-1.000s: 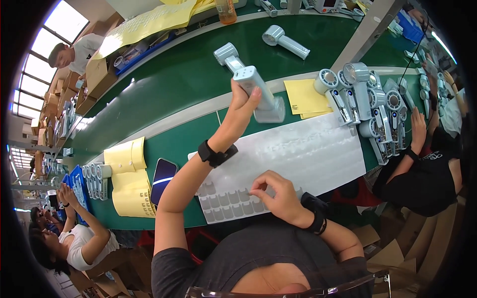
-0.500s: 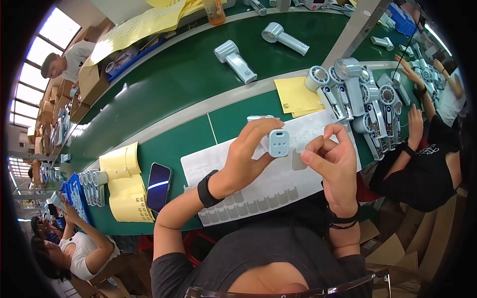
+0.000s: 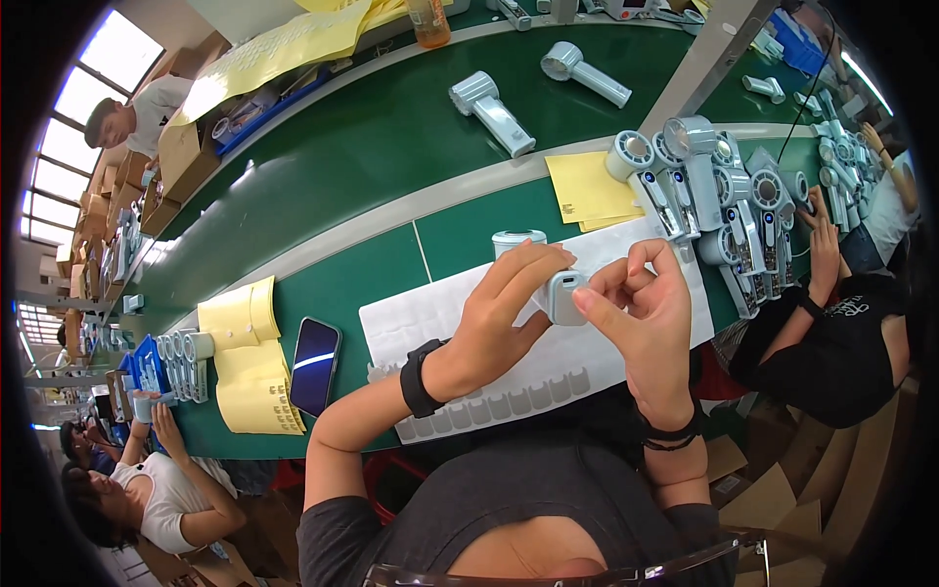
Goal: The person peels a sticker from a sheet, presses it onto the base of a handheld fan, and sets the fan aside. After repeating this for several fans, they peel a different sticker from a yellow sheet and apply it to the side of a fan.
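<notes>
My left hand (image 3: 492, 318) is closed around a pale blue handheld fan (image 3: 518, 238). Its round head shows beyond my fingers, and the handle's end, with a small slot, faces me. A small grey sticker (image 3: 566, 310) lies against that end, below the slot. Thumb and fingers of my right hand (image 3: 644, 328) pinch the sticker at its right edge; whether it is stuck down I cannot tell. Under both hands spreads a white backing sheet (image 3: 469, 357), with rows of grey stickers (image 3: 518, 399) along its near edge.
A phone (image 3: 315, 367) and yellow sheets (image 3: 245, 357) lie to the left. Yellow paper (image 3: 592, 189) and a pile of fans (image 3: 729, 201) stand at the right. Beyond the pale rail, two fans (image 3: 494, 114) rest on the green belt (image 3: 372, 157). Co-workers sit on both sides.
My right hand has brought the grey sticker left onto the fan's end, covering the small holes there. On the belt, both fans have shifted right.
</notes>
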Demonstrator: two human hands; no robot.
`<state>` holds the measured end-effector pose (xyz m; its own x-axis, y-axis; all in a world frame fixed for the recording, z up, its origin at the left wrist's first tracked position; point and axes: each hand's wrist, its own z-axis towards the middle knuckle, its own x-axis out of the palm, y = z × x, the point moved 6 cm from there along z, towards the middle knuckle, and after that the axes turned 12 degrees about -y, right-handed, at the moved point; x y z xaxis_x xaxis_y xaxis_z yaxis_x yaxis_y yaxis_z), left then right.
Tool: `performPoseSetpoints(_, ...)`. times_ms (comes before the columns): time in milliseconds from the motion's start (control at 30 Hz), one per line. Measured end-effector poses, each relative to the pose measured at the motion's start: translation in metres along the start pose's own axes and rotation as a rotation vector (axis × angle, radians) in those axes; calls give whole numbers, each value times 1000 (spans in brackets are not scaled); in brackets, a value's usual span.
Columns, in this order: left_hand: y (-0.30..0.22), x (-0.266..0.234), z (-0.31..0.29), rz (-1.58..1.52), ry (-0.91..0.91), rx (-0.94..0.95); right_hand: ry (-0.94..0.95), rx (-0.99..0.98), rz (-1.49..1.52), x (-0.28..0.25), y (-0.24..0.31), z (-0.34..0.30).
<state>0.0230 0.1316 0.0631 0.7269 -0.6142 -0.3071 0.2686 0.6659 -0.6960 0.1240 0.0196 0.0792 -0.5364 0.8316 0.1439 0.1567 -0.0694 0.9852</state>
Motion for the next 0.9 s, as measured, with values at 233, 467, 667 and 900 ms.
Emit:
performPoseSetpoints(233, -2, 1, 0, -1, -9, -4, -30, -116, -103, 1, 6, -2)
performPoseSetpoints(467, -3, 0, -5, 31, -23, 28, -79, -267, -350, 3, 17, -12)
performPoseSetpoints(667, -2, -12, 13, 56, 14, 222, 11, -357, -611, -11, -10, 8)
performPoseSetpoints(900, 112, -25, 58, 690, 305, 438, 241, -531, -853, -44, -70, -29)
